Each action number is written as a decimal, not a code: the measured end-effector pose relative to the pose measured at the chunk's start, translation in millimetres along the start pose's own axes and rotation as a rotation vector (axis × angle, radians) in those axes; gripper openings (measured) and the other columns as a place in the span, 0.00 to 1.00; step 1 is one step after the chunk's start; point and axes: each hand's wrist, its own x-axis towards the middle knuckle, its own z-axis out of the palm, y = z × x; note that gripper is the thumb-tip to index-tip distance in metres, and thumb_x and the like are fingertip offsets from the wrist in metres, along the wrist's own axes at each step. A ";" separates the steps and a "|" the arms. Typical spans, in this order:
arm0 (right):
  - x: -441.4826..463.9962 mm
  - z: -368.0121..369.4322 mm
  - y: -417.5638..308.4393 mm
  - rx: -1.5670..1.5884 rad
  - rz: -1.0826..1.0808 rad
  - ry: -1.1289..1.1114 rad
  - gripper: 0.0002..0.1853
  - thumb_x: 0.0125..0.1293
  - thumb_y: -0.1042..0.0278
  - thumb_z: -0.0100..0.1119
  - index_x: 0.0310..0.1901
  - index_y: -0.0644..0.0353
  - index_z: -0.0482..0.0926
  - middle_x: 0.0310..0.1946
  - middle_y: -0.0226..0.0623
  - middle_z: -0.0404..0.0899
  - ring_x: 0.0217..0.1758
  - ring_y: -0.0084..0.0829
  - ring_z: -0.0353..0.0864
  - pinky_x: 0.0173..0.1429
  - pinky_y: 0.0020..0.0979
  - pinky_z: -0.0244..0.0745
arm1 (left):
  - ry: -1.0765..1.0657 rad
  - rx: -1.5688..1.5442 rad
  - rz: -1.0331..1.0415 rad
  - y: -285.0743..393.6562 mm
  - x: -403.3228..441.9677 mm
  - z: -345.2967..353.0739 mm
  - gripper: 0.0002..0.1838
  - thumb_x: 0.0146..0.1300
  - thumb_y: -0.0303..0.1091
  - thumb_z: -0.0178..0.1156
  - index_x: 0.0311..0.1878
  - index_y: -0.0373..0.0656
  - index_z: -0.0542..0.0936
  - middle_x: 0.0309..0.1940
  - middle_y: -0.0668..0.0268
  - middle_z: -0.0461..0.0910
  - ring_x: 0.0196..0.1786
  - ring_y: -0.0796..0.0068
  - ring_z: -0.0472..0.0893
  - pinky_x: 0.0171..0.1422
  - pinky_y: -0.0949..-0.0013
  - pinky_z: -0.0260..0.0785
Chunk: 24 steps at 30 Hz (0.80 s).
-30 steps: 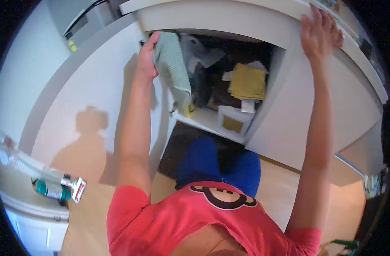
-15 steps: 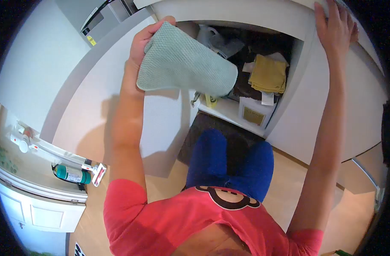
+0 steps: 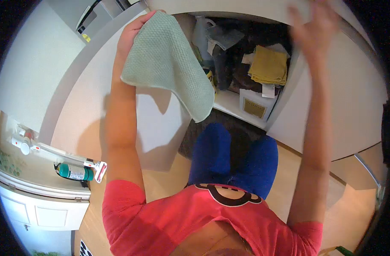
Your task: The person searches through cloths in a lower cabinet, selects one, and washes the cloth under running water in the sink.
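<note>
A pale green textured cloth (image 3: 160, 59) hangs from my left hand (image 3: 133, 32), which grips it by its upper edge. One corner of the cloth droops in front of the open cabinet. My right hand (image 3: 314, 32) is raised at the upper right, blurred by motion; its fingers look spread and hold nothing. Below and left of that hand, inside the cabinet, sits a folded yellow cloth (image 3: 268, 65) on other fabric. Under it stands a white box (image 3: 255, 105) with a gold label.
The cabinet door (image 3: 154, 128) stands open at the left. A spray bottle (image 3: 200, 36) and dark items are inside the cabinet. A dark mat (image 3: 203, 121) lies at my feet. On the left are a green cylinder (image 3: 75, 172) and a white stick-shaped appliance (image 3: 60, 154).
My right hand has left the cabinet's edge at the upper right and moved left. The green cloth has shifted slightly left and now hangs lower, uncovering more of the cabinet.
</note>
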 end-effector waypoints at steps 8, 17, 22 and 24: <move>-118.0 88.1 -101.4 1.878 0.706 -1.154 0.27 0.54 0.65 0.60 0.55 0.62 0.66 0.47 0.34 0.74 0.49 0.26 0.72 0.57 0.28 0.63 | 0.324 0.482 0.318 6.6 -19.7 19.3 0.15 0.62 0.29 0.48 0.51 0.35 0.72 0.40 0.62 0.78 0.40 0.73 0.79 0.45 0.71 0.72; -124.7 67.1 -88.6 2.077 1.349 -0.833 0.16 0.61 0.66 0.55 0.50 0.58 0.68 0.39 0.29 0.75 0.39 0.21 0.76 0.40 0.27 0.76 | 0.443 0.247 0.126 -1.2 -33.8 -25.5 0.14 0.63 0.30 0.48 0.48 0.33 0.73 0.38 0.61 0.78 0.40 0.71 0.78 0.45 0.68 0.72; -128.1 75.8 -85.5 1.886 1.343 -0.813 0.15 0.61 0.67 0.54 0.49 0.57 0.69 0.37 0.30 0.75 0.39 0.23 0.76 0.39 0.28 0.75 | 0.616 0.431 0.095 -12.5 -40.6 -26.8 0.13 0.63 0.34 0.48 0.45 0.36 0.74 0.40 0.63 0.77 0.41 0.75 0.76 0.47 0.69 0.69; -130.6 80.1 -84.4 1.574 1.175 -0.776 0.17 0.58 0.67 0.57 0.50 0.58 0.69 0.36 0.33 0.76 0.40 0.27 0.76 0.40 0.31 0.74 | 0.654 0.575 0.055 -21.8 -43.9 -28.0 0.12 0.63 0.37 0.48 0.42 0.38 0.74 0.38 0.65 0.76 0.40 0.76 0.74 0.47 0.70 0.67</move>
